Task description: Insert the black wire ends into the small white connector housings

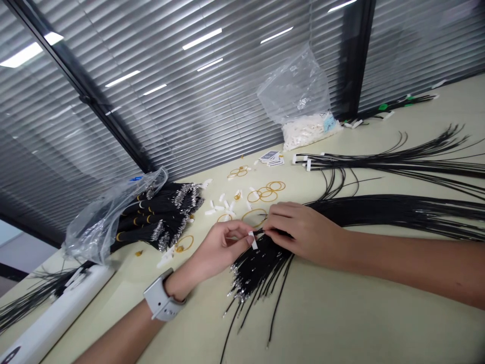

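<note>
My left hand, with a grey watch on its wrist, pinches a small white connector housing between thumb and fingertips. Close beside it, my right hand is closed, its fingertips at a black wire that meets the connector. Beneath both hands lies a thick bundle of black wires, its silvery crimped ends fanned toward the lower left. The bundle runs on under my right hand to the right side of the table. Exactly where the wire enters the connector is too small to tell.
Loose white connectors and yellow rubber bands lie beyond my hands. A bag of white connectors stands by the window. Bagged black wire bundles and a white device are at left; wires with connectors fitted lie at right.
</note>
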The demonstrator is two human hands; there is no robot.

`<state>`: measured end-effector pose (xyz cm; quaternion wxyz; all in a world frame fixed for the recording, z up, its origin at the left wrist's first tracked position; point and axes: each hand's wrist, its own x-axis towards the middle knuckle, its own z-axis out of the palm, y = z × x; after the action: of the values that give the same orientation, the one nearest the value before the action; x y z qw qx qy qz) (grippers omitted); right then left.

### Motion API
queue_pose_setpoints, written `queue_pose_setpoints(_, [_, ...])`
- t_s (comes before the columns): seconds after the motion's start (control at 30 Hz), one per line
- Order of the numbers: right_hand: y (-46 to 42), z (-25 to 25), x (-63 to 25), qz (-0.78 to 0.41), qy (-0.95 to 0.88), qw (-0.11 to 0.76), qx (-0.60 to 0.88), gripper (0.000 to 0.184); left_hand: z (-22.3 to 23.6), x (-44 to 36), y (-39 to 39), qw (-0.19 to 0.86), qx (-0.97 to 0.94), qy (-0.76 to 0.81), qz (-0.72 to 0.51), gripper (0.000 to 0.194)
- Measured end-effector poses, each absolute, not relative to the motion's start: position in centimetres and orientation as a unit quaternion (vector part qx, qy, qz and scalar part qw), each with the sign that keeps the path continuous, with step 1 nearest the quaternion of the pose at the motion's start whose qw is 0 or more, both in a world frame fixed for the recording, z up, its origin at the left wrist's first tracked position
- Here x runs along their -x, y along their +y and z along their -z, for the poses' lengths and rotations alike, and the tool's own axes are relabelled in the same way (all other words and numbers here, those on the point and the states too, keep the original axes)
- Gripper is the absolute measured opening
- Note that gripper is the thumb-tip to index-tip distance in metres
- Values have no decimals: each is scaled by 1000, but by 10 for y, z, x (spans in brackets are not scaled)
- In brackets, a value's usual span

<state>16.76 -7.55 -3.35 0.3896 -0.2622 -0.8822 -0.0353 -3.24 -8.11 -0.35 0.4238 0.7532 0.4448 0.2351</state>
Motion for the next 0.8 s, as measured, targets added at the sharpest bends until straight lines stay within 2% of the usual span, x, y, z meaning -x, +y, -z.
queue_pose_setpoints(0.1, [-79,25,-171,11,-897,379,227,12,4,33,-78,408,-759,451,-234,19])
queue_pose_setpoints(0.27, [-85,18,-176,-70,-945,226,224,12,4,32,-79,405,-759,457,-224,18])
queue_pose_setpoints(0.37, [-88,15,-174,-85,-945,198,247,12,2,33,-78,409,-759,456,-220,19])
queue_pose_setpoints(0.47, [-90,15,-171,-89,-940,201,261,13,0,36,-76,412,-757,457,-220,19])
queue_pose_setpoints(0.6, [-91,18,-168,-88,-913,253,307,15,-4,37,-75,468,-724,450,-234,17])
queue_pose_setpoints(0.7, [-90,21,-167,-64,-896,281,338,18,-7,36,-76,512,-695,441,-244,15])
queue_pose_setpoints(0.8, [-89,22,-169,-37,-887,299,351,19,-7,37,-75,512,-695,441,-246,15])
